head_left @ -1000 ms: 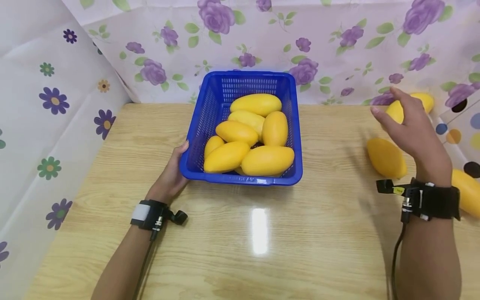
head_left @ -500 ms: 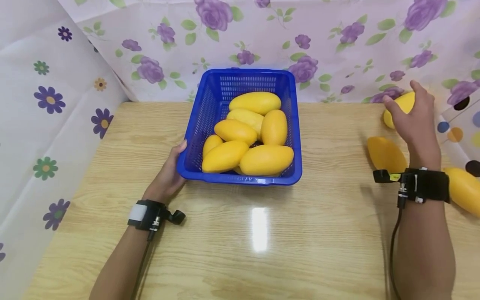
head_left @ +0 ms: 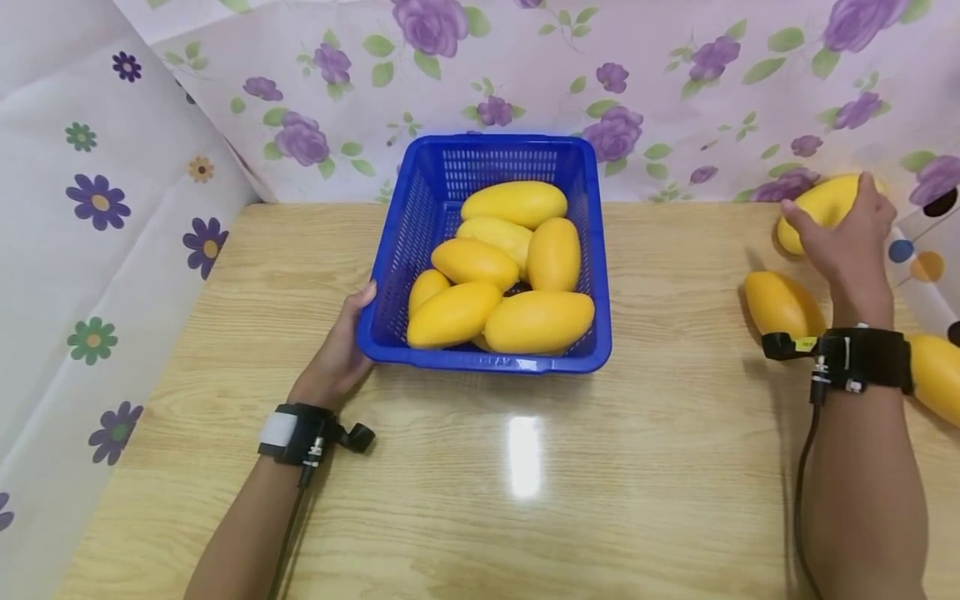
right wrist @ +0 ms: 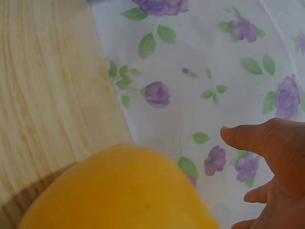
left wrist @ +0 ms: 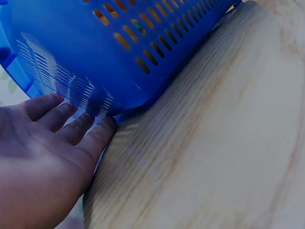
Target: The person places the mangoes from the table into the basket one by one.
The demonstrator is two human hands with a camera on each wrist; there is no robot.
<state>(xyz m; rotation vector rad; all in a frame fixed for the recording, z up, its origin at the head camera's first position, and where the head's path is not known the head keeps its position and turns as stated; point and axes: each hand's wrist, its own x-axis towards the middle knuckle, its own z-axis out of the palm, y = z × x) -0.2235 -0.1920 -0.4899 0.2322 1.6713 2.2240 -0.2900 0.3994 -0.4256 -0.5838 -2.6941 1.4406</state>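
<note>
A blue plastic basket stands at the middle back of the wooden table, holding several yellow mangoes. My left hand rests with straight fingers against the basket's near-left wall; the left wrist view shows the left hand touching the blue basket. My right hand reaches to the far right corner and lies over a loose mango, thumb on its left side. In the right wrist view that mango fills the lower left, and the right hand shows spread fingers beside it.
Two more loose mangoes lie on the table at the right: one just left of my right wrist, another at the frame's right edge. Flowered cloth walls close off the back and both sides.
My right hand has moved farther back and right, from hovering above the table to lying over the corner mango. The left hand and basket have stayed put.
</note>
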